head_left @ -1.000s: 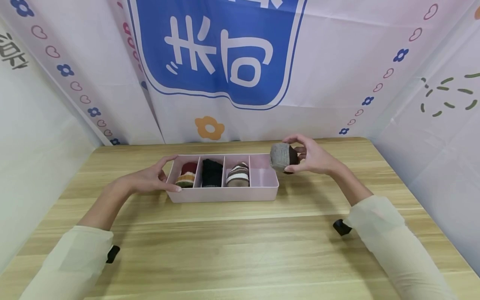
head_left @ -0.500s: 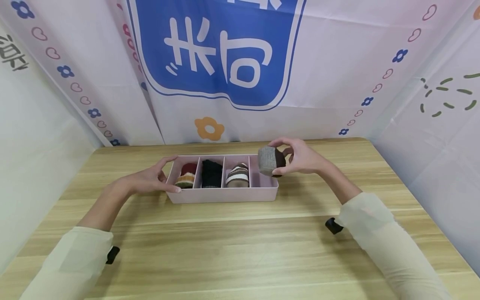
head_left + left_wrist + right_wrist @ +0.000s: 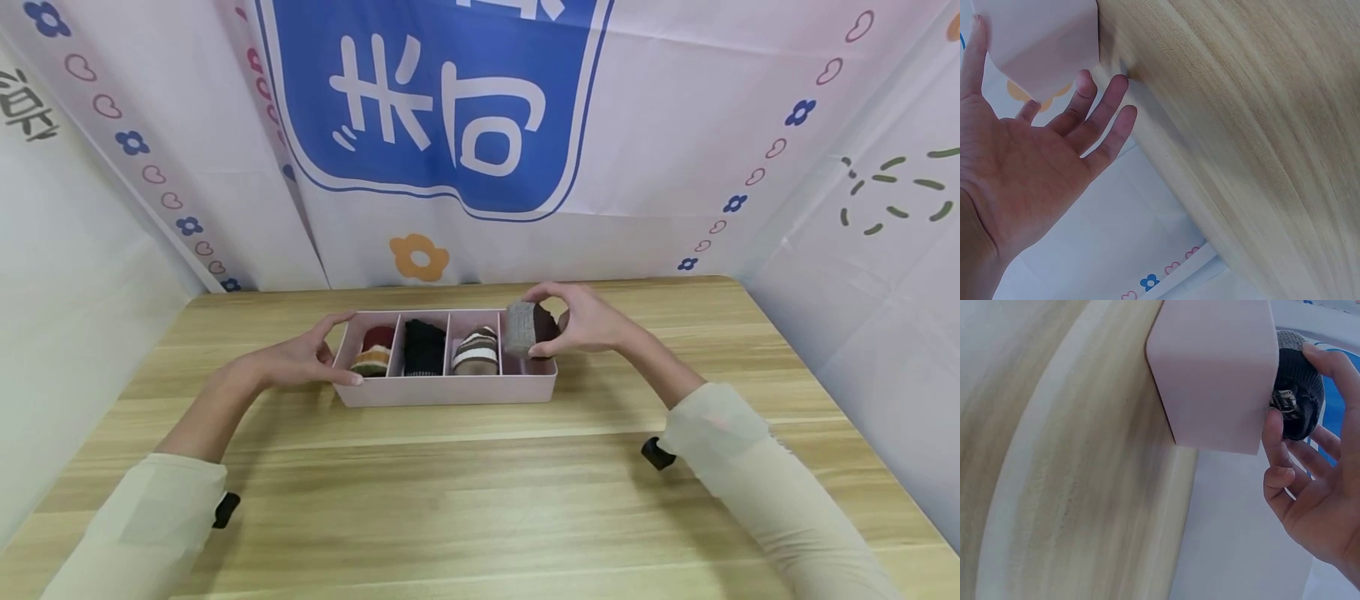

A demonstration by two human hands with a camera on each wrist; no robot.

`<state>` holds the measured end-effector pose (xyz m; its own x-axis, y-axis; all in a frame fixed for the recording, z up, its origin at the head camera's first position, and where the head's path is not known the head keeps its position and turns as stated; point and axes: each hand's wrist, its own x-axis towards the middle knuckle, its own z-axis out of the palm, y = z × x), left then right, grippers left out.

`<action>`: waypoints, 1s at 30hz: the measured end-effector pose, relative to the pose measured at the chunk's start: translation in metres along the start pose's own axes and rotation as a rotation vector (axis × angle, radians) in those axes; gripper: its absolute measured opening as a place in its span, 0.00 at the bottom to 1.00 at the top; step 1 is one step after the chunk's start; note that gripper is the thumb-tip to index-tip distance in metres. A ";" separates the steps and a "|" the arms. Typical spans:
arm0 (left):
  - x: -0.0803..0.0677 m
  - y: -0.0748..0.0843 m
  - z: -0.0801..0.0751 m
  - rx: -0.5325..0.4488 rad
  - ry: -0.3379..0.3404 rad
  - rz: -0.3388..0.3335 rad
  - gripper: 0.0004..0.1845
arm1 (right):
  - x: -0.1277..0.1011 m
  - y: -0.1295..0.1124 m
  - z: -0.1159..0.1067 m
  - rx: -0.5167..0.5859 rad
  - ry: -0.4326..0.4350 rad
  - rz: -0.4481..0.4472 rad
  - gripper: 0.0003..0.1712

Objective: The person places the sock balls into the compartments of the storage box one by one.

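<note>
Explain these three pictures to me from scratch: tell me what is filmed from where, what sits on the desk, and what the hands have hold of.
No machine here: a person works with bare hands, wearing three cameras. The wide picture comes from a camera on the head, looking down at a wooden table. The other two come from cameras on each wrist, so they show palms up close.

On the table stands a pink divided box with four compartments. Three hold rolled socks: a red striped roll, a dark roll and a brown-and-white roll.

The right hand grips a grey and dark sock roll just over the box's rightmost compartment. The left hand, fingers straight, rests against the box's left end.
</note>
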<state>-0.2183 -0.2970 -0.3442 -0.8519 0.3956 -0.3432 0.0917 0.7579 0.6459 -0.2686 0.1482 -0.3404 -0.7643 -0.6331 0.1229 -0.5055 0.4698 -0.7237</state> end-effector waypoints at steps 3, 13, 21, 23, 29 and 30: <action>-0.001 0.000 0.000 0.005 -0.001 0.004 0.61 | 0.001 0.002 0.003 -0.022 -0.003 -0.008 0.43; 0.000 0.001 0.002 -0.008 -0.001 0.003 0.61 | 0.006 0.013 0.016 -0.104 0.011 -0.073 0.44; -0.001 0.002 -0.001 0.014 0.002 -0.002 0.61 | 0.008 0.022 0.026 -0.188 -0.004 -0.107 0.39; -0.001 0.001 -0.001 0.008 0.001 -0.004 0.61 | 0.007 0.021 0.027 -0.190 -0.007 -0.108 0.39; -0.001 -0.001 0.002 -0.008 -0.002 0.009 0.61 | 0.003 0.019 0.025 -0.153 -0.021 -0.085 0.40; -0.001 -0.001 0.003 -0.006 -0.001 0.014 0.61 | 0.000 0.018 0.023 -0.118 -0.024 -0.064 0.40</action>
<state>-0.2163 -0.2968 -0.3462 -0.8500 0.4070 -0.3344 0.1008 0.7488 0.6550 -0.2683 0.1423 -0.3688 -0.7198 -0.6781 0.1487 -0.5975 0.4960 -0.6301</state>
